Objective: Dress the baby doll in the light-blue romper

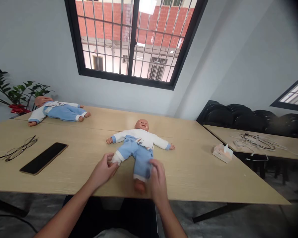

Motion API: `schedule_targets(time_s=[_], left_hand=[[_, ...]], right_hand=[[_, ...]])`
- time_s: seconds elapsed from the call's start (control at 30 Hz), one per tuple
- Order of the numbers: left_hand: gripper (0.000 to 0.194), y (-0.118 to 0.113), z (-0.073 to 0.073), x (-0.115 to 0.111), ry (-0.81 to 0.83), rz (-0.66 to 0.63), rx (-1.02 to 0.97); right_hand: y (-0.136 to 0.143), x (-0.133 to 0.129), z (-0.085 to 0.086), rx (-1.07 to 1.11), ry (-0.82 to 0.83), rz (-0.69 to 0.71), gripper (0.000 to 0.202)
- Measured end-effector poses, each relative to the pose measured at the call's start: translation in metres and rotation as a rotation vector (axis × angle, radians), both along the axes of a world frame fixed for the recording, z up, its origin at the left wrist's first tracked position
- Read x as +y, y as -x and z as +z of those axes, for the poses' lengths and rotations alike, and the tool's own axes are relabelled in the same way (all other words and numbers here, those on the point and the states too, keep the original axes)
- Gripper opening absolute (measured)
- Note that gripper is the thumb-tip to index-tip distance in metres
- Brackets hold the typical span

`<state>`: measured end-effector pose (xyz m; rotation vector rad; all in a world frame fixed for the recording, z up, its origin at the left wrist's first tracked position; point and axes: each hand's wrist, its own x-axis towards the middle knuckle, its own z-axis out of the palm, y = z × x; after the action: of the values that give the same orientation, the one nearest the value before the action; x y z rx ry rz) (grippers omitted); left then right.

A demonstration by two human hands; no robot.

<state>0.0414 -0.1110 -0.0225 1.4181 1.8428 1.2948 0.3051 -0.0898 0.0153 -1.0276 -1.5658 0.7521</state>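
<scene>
A baby doll [142, 138] lies on its back on the table, arms spread, head towards the window. It wears a white top with light blue cuffs and light blue trousers [142, 162] with white leg ends. My left hand [104, 170] is closed round the white end of the trouser leg on the left, and the foot there is hidden. At the outer edge of the other trouser leg, my right hand [159, 180] has its fingers bent against the blue cloth, a little blurred. A bare foot [139, 185] sticks out of that leg near the table's front edge.
A second doll [62, 110] in similar clothes lies at the back left, beside a potted plant [20, 92]. Eyeglasses [20, 150] and a black phone [44, 158] lie at left. A tissue box [223, 153] stands at right, with cables [259, 141] on another table.
</scene>
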Motion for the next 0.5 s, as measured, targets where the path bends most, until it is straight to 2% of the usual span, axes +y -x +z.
schedule_targets(time_s=[0.07, 0.13, 0.2, 0.27, 0.33, 0.4, 0.5], left_hand=[[0.044, 0.005, 0.002, -0.006, -0.057, 0.087, 0.13], [0.037, 0.001, 0.002, -0.019, -0.175, 0.176, 0.289], [0.026, -0.012, -0.001, -0.034, -0.31, 0.127, 0.426], [0.025, -0.031, -0.008, -0.05, -0.403, -0.077, 0.501], [0.04, -0.048, -0.015, -0.061, -0.436, -0.221, 0.576], [0.049, -0.061, -0.02, -0.066, -0.437, -0.232, 0.641], [0.035, -0.066, -0.023, -0.064, -0.443, -0.187, 0.668]], right_hand=[[0.001, 0.025, -0.011, 0.32, 0.291, -0.013, 0.036], [0.008, 0.043, -0.022, 0.557, 0.565, 0.112, 0.039], [0.019, 0.054, -0.03, 0.676, 0.714, 0.251, 0.035], [0.028, 0.059, -0.033, 0.727, 0.752, 0.301, 0.025], [0.034, 0.06, -0.032, 0.742, 0.755, 0.312, 0.015], [0.038, 0.06, -0.029, 0.729, 0.76, 0.346, 0.015], [0.041, 0.059, -0.026, 0.718, 0.73, 0.392, 0.029]])
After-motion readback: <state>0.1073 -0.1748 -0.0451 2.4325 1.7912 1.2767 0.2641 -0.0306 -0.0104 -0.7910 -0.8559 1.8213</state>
